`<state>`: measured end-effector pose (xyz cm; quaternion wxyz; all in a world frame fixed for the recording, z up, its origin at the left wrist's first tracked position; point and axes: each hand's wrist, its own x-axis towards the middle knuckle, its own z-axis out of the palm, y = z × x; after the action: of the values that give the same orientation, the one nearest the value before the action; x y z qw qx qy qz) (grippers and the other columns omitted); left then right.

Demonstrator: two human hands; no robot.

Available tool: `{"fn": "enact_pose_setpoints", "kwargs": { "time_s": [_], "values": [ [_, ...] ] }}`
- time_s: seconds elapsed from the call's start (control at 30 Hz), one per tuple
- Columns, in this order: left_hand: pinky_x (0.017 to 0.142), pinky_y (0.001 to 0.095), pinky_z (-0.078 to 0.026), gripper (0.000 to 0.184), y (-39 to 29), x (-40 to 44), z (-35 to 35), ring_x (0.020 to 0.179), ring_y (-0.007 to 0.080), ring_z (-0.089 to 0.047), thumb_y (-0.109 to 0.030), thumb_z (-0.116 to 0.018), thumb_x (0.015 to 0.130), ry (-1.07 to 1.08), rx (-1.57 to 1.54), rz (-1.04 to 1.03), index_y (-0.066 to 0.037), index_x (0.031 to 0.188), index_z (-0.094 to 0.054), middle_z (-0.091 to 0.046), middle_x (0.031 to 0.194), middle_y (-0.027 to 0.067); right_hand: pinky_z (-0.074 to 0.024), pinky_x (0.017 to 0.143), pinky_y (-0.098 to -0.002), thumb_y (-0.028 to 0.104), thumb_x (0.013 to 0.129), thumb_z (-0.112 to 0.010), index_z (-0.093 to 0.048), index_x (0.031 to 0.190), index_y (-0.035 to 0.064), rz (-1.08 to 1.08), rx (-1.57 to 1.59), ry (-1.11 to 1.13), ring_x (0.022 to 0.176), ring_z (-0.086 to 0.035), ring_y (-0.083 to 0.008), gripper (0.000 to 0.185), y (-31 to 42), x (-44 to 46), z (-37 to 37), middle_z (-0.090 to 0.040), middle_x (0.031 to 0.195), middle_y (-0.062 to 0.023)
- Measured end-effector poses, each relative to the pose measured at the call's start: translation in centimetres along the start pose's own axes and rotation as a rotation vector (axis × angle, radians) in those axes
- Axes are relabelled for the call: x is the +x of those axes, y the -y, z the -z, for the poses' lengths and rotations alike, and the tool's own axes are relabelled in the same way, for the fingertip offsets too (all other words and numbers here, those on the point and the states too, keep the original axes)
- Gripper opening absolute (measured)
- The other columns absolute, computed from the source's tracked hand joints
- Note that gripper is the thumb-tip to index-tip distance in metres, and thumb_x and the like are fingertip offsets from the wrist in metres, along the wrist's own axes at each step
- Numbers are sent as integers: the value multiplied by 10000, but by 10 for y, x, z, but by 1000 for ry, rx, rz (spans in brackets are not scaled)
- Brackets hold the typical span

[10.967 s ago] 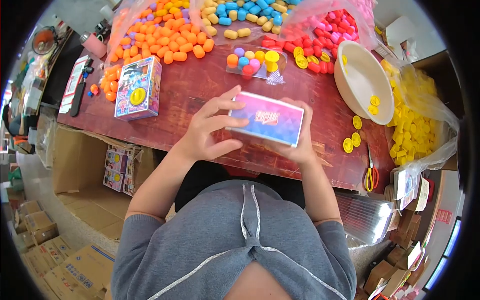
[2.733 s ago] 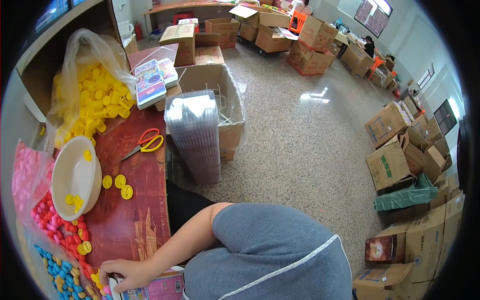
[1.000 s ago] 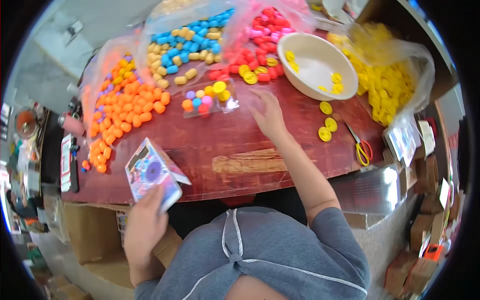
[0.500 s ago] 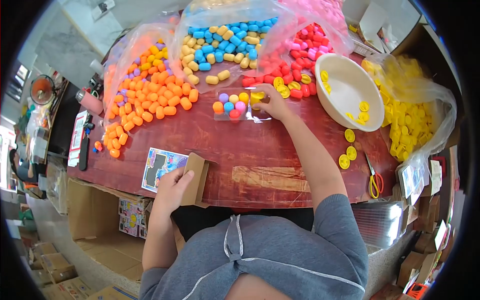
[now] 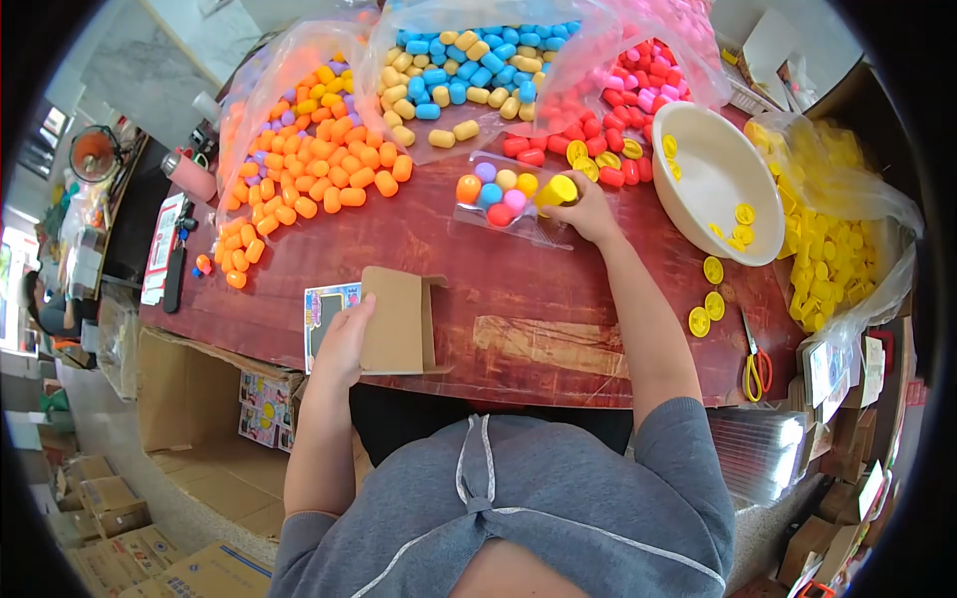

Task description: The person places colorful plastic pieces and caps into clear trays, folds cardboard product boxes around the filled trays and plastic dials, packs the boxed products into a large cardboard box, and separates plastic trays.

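My left hand (image 5: 342, 341) is closed on the edge of a folded cardboard box (image 5: 395, 324), brown side up with a flap standing out at its right. Under that hand, a colourfully printed panel (image 5: 321, 307) with a dark window shows on the left. Further up the table, my right hand (image 5: 590, 212) grips the right end of a clear plastic tray (image 5: 538, 237). Several coloured capsules (image 5: 489, 194) sit in the tray, and a yellow cylindrical piece (image 5: 556, 190) stands at my right fingertips. Part of the tray is hidden by those fingers.
Orange capsules (image 5: 329, 164) lie heaped at the left, blue and cream ones (image 5: 469, 70) at the back, red ones (image 5: 608, 135) beyond the tray. A white basin (image 5: 718, 189) holds yellow discs. Scissors (image 5: 755, 364) lie near the right front edge.
The cardboard box has turned so its brown face lies flatter towards me. My right hand has tilted the tray, its right end now nearer me. The whole view has shifted slightly.
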<state>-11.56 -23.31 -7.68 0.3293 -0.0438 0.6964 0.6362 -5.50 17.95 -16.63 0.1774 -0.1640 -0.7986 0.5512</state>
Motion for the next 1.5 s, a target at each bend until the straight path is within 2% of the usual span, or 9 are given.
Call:
{"fn": "enact_pose_setpoints", "kwargs": {
  "time_s": [0.5,0.67,0.73,0.77,0.9,1.0,1.07,1.23,1.5],
  "values": [
    [641,210,-467,413,-13,-3,-69,808,126,-616,-280,-566,964,277,35,-66,56,1203,-587,-667,993,119,-496,866,-291,5,624,-824,-613,1086,58,-50,60,42,895,-593,-160,511,33,-171,17,-662,1013,-55],
    [760,269,-524,444,-1,-17,-119,954,193,-644,-298,-549,974,437,286,-195,9,1294,-542,-649,1136,165,-506,848,-288,-10,631,-817,-620,1084,51,-97,51,32,891,-602,-156,498,25,-185,13,-673,1014,-59],
    [999,400,-476,749,13,-14,-130,1135,261,-576,-288,-748,814,890,2,-74,-40,1429,-399,-520,1330,181,-513,828,-284,-14,631,-820,-623,1084,48,-139,64,31,892,-608,-151,498,21,-188,10,-679,1016,-57],
    [999,400,-476,749,10,-15,-128,1135,261,-576,-288,-748,814,892,2,-73,-40,1429,-399,-520,1330,181,-513,828,-284,-14,631,-820,-623,1084,48,-140,64,29,892,-608,-151,498,22,-188,10,-679,1016,-57],
    [1171,502,-254,1112,-18,-23,-110,1325,327,-419,-313,-890,554,486,1575,-1066,-89,1482,-322,-387,1460,184,-543,805,-316,-49,690,-742,-630,1153,46,-377,28,61,943,-624,-154,486,36,-190,7,-690,1068,-68],
    [1190,481,-206,1146,-6,-4,-108,1359,339,-370,-334,-904,482,533,1421,-1000,-114,1467,-360,-358,1483,186,-564,861,-421,109,878,-631,-591,1279,71,-646,284,78,1076,-633,-233,405,36,-186,-19,-659,1207,-119],
    [1209,460,-159,1183,3,8,-106,1394,350,-321,-355,-918,410,580,1272,-938,-139,1451,-399,-328,1506,188,-519,943,-546,360,1004,-460,-504,1390,112,-795,1168,-153,1192,-587,-330,462,32,-191,-45,-577,1340,-154],
    [1201,458,-190,1044,16,12,-103,1399,343,-332,-327,-900,457,561,1129,-982,-165,1402,-487,-348,1503,182,-473,963,-618,523,1018,-311,-442,1437,144,-738,1198,-322,1240,-543,-389,580,41,-185,-66,-500,1422,-166],
    [1197,484,-198,851,16,6,-104,1406,326,-335,-294,-906,441,533,1168,-1047,-166,1237,-632,-351,1522,158,-487,958,-599,489,1029,-307,-409,1460,156,-690,1310,-284,1245,-539,-381,554,18,-190,-71,-481,1442,-157]
  ]
}}
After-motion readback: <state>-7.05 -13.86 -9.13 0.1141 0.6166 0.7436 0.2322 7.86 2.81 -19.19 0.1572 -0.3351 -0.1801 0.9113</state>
